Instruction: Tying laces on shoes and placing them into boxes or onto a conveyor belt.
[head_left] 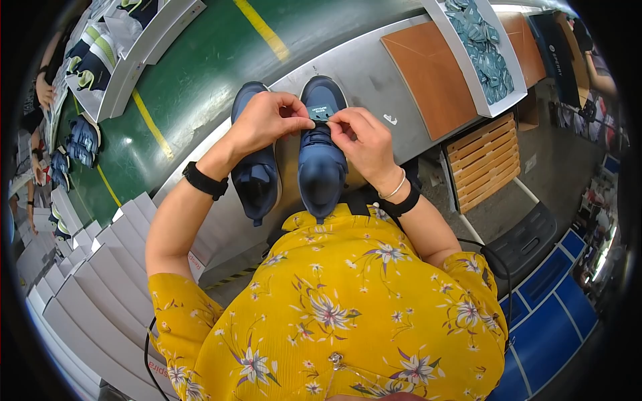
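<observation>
A pair of dark blue sneakers stands on the metal bench before me, toes pointing away. On the laces of the right shoe [322, 170] lies a small teal hang tag [319, 112]. My left hand [267, 121] reaches over the left shoe [257, 182] and pinches the tag's near left edge between thumb and forefinger. From the other side, my right hand [366, 142] is closed in a pinch at the tag's near right corner. A lace or loop at the fingertips is too small to make out.
A white box [498, 100] full of teal tags sits on brown cardboard [428, 73] at the bench's right. White shoeboxes [100, 287] are stacked at the left. A slatted wooden seat [483, 164] stands right. Other people's hands [44, 92] work across the green floor.
</observation>
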A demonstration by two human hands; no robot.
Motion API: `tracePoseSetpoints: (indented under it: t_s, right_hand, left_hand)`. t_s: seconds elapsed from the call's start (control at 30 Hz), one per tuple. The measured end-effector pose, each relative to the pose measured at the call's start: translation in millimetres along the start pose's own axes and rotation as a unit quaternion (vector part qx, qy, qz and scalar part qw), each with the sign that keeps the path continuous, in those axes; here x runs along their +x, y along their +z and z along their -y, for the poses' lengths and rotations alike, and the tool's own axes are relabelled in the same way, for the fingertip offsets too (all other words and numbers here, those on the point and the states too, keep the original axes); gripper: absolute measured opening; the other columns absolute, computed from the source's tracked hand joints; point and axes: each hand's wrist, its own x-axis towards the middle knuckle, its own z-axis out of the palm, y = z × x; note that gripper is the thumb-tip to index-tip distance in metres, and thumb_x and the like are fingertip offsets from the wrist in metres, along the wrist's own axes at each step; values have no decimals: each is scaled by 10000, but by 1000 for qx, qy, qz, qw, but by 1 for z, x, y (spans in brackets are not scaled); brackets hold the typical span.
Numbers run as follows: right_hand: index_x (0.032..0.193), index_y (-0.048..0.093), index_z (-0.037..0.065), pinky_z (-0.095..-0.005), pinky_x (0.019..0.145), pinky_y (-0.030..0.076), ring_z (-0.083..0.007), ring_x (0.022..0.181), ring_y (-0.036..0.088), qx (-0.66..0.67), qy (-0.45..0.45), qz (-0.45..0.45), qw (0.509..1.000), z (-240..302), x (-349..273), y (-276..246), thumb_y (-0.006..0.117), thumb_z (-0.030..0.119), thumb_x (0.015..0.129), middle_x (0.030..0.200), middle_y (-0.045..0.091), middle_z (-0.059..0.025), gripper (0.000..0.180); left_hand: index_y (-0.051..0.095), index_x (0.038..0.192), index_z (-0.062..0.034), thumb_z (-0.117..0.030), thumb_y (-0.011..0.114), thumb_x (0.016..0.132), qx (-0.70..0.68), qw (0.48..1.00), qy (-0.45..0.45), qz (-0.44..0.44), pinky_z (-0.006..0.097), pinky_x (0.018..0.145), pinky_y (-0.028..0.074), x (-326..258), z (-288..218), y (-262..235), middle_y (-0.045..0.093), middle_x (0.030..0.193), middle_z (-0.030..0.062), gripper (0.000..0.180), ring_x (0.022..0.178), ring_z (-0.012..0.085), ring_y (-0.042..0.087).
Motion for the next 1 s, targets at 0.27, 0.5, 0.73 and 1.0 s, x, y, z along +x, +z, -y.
tracePoseSetpoints:
  t_s: [0.27,0.5,0.73,1.0]
  right_hand:
    - [899,704,50,-363,727,553,-290,818,665,-53,-73,-15,996,0,6,1,776,40,788,897,675,-99,133]
    - [916,706,49,-374,759,548,-296,849,661,-50,-36,6,998,2,3,4,771,39,792,925,678,-99,141]
    - [951,719,61,-375,779,543,-293,884,655,-57,-53,2,997,1,7,7,755,31,798,940,683,-92,160]
    - [944,736,78,-368,756,543,-280,853,652,-43,-27,2,999,-1,5,7,749,27,796,917,676,-75,157]
  left_hand:
    - [724,913,2,-153,770,888,2,999,17,-50,230,522,461,2,5,7,669,715,17,163,602,65,587]
    - [706,894,-7,-168,767,890,8,999,-38,24,235,507,449,12,3,1,643,690,12,172,561,72,561]
    - [615,901,5,-126,683,924,188,962,154,-122,364,630,481,3,15,27,627,757,132,149,693,261,616]
    - [472,1073,-9,-27,592,941,225,956,146,-118,436,731,491,-1,15,36,620,933,202,180,837,408,605]
